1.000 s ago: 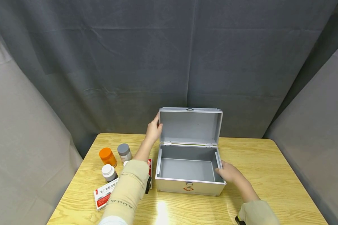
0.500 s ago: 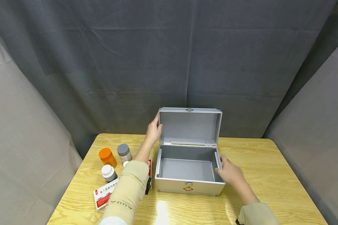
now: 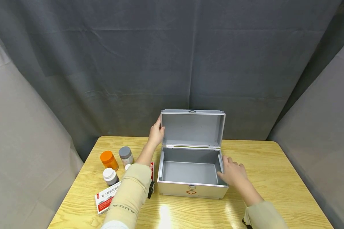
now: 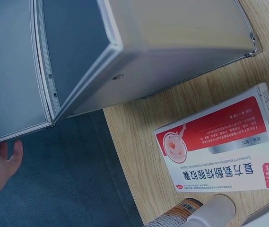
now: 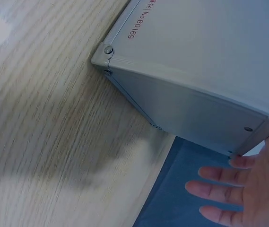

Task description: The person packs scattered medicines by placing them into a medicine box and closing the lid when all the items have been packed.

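Pinches the lid (image 3: pixel 193 129) by its left edge with the left grip (image 3: pixel 156 135); has the right grip (image 3: pixel 234 174), loose-fingered and released, at the right side of the case (image 3: pixel 176 190). Sets the case between both on a wooden table (image 3: pixel 275 178), right of bottles (image 3: pixel 109 160), before a grey curtain (image 3: pixel 117 63).

On the table (image 3: pixel 269 171), bottles (image 3: pixel 109 160) stand left of the case (image 3: pixel 175 190).

From the head, set back, we look forward and down across the table (image 3: pixel 278 178); from both wrists, close and aslant, we share the metal case (image 3: pixel 192 171), upper left in the left wrist's frame, upper right in the right's.
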`<act>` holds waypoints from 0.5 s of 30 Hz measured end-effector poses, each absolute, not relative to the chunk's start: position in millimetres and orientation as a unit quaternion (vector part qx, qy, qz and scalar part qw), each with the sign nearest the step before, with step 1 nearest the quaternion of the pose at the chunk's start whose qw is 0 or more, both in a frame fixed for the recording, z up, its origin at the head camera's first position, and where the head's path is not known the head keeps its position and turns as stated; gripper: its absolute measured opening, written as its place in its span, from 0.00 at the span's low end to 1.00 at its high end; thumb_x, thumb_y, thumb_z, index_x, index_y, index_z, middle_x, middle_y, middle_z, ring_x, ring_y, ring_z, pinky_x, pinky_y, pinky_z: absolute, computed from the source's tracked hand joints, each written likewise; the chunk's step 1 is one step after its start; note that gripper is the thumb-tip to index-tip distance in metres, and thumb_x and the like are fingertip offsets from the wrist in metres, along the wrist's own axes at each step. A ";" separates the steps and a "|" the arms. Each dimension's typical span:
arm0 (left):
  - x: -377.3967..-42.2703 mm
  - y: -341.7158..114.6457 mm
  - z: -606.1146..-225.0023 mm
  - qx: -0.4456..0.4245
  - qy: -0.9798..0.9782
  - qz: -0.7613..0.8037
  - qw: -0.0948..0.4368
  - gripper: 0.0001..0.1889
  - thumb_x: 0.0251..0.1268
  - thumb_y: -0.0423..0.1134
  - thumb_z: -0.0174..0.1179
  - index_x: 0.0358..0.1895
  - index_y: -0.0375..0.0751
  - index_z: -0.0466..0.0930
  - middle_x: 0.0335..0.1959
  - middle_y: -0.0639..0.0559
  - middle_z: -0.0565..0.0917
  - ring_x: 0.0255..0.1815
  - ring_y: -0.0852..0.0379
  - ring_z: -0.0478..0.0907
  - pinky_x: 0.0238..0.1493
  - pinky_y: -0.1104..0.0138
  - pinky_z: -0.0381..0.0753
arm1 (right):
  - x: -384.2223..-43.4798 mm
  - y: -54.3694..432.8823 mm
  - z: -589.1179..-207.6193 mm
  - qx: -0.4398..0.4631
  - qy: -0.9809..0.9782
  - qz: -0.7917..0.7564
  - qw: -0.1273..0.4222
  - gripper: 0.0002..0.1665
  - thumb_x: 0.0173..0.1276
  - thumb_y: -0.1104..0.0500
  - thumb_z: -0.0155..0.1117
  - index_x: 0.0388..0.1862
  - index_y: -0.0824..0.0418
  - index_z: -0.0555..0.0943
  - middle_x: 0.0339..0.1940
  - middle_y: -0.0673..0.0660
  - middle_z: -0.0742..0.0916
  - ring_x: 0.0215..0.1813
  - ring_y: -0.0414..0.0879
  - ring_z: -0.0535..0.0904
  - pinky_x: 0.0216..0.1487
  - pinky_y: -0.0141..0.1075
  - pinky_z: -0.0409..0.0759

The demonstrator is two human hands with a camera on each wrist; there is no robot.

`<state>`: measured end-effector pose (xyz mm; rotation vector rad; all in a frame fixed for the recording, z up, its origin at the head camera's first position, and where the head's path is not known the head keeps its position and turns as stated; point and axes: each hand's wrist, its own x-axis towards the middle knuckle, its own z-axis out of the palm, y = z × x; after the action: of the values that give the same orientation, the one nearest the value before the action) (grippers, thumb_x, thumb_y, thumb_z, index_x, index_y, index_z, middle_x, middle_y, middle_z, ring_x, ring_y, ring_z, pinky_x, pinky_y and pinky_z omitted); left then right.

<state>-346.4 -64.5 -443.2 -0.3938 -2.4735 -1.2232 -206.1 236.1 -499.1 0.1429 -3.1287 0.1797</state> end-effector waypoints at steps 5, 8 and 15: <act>-345.2 -65.2 -443.3 -0.145 -0.872 -0.432 0.178 0.31 0.59 0.25 0.51 0.68 0.36 0.56 0.55 0.30 0.73 0.54 0.35 0.71 0.56 0.50 0.69 | -205.1 234.3 -500.0 0.052 -0.996 0.065 0.007 0.49 0.56 0.48 0.61 0.67 0.70 0.51 0.56 0.72 0.75 0.46 0.67 0.76 0.48 0.62 0.67; -346.2 -65.9 -443.7 -0.149 -0.870 -0.433 0.183 0.31 0.60 0.25 0.51 0.68 0.35 0.56 0.57 0.31 0.72 0.56 0.38 0.71 0.57 0.52 0.68 | -205.5 234.1 -501.9 0.058 -0.996 0.069 0.020 0.49 0.56 0.50 0.61 0.69 0.68 0.49 0.55 0.70 0.76 0.44 0.66 0.78 0.45 0.60 0.69; -348.8 -67.5 -444.0 -0.152 -0.868 -0.438 0.179 0.31 0.59 0.25 0.51 0.69 0.37 0.56 0.58 0.34 0.71 0.57 0.40 0.70 0.59 0.54 0.68 | -207.1 233.2 -504.9 0.055 -0.997 0.062 0.010 0.48 0.57 0.52 0.57 0.69 0.67 0.46 0.54 0.69 0.78 0.43 0.65 0.78 0.46 0.60 0.69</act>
<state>-348.8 -67.5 -444.0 -0.4284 -2.4530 -1.2391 -207.1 233.2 -504.9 0.1726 -3.1118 0.1931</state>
